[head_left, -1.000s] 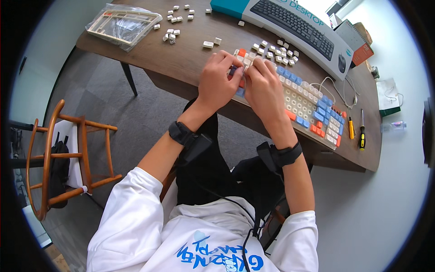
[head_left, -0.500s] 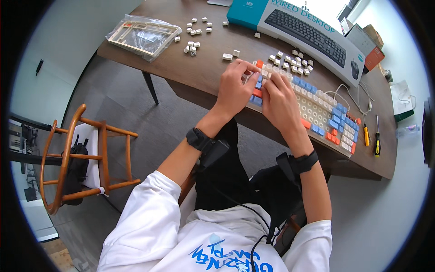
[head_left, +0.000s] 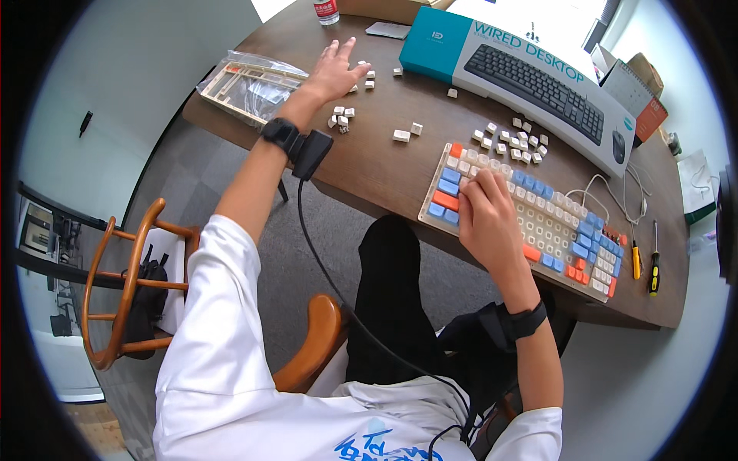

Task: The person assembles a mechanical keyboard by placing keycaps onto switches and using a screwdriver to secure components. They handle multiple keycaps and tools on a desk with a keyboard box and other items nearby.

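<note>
My left hand (head_left: 337, 71) reaches to the far left of the table, fingers spread, over a few loose white keycaps (head_left: 370, 84); some lie partly hidden behind it. My right hand (head_left: 490, 215) rests on the left part of the keyboard (head_left: 432, 198), its fingers bent and pressed together; what they hold, if anything, is hidden. White, blue and orange keycaps fill part of this keyboard, while bare switch places show across its middle. Another group of white keycaps (head_left: 342, 113) lies below my left hand. Two more keycaps (head_left: 401, 136) sit left of the keyboard.
A cream keyboard frame (head_left: 254, 84) in clear plastic lies at the left edge. Behind the keyboard are several white keycaps (head_left: 525, 144) and a long keyboard box (head_left: 434, 46). Two screwdrivers (head_left: 654, 273) lie at right, near a cable (head_left: 638, 200). A bottle (head_left: 327, 11) stands at the back.
My left hand has left the keyboard and moved far left, its fingers now spread. My right hand stays at the keyboard. The view has shifted, bringing the bottle into sight.
</note>
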Demonstrator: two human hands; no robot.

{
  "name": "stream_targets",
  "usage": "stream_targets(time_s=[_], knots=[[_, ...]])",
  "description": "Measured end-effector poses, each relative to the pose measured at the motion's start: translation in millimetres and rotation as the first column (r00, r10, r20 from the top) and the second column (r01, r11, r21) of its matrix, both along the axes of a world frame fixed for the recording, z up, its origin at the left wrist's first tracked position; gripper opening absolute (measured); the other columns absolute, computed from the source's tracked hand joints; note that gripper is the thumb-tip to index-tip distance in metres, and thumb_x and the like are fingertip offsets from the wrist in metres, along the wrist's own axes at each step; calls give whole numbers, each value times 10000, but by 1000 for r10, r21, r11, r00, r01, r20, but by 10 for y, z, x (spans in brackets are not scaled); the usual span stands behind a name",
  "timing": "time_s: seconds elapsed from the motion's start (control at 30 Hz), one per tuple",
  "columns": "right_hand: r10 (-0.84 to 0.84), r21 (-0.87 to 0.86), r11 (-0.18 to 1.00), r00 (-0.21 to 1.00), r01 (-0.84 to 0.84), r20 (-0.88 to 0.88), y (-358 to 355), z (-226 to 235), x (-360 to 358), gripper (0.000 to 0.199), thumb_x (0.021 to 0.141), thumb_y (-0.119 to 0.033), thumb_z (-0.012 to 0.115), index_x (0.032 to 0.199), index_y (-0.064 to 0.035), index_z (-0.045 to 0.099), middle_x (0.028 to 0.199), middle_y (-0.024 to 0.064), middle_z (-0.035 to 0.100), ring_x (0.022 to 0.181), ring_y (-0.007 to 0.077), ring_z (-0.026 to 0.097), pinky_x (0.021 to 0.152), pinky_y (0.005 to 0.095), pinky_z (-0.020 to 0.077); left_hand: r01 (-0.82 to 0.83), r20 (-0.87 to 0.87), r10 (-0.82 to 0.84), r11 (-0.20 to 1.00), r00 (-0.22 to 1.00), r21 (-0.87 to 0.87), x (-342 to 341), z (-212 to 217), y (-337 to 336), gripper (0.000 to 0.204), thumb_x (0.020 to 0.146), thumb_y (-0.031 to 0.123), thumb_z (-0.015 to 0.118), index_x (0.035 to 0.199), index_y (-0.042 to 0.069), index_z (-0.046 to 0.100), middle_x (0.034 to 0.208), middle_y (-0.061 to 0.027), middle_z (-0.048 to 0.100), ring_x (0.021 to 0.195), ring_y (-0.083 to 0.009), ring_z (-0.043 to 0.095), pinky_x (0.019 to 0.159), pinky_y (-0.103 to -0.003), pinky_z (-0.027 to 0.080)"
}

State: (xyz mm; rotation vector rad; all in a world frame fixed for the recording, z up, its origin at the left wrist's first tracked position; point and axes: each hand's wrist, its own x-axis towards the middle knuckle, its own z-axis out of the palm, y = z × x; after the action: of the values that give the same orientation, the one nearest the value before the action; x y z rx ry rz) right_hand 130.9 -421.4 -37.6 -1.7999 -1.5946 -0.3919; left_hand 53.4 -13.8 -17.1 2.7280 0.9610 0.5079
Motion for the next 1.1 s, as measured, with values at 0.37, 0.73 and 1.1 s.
stream_targets(time_s=[0.37,0.73,1.1], knots=[[-26,-20,999,1000,27,14,14,-6,-2,132,881,36,700,999,90,679,1063,169,631,948,332,603,871,421,547,-39,-303,19,997,953,-62,428,-405,300,951,1003,835,379,1756,307,138,1826,-163,6,1681,-393,-7,1311,-668,75],[-37,-44,998,999,39,32,-1,-9,-19,136,875,29,694,995,85,663,1103,170,628,965,331,604,898,414,547,18,-389,-39,998,920,-58,451,-414,230,904,1055,779,310,1761,250,108,1815,-214,26,1668,-454,-1,1287,-694,118],[-50,-42,998,998,52,50,-4,0,-24,113,863,23,689,956,79,658,1089,163,620,982,316,612,910,405,551,47,-398,-80,995,914,-92,424,-327,63,901,1062,767,309,1762,250,72,1812,-226,-4,1667,-459,-28,1296,-685,86]])
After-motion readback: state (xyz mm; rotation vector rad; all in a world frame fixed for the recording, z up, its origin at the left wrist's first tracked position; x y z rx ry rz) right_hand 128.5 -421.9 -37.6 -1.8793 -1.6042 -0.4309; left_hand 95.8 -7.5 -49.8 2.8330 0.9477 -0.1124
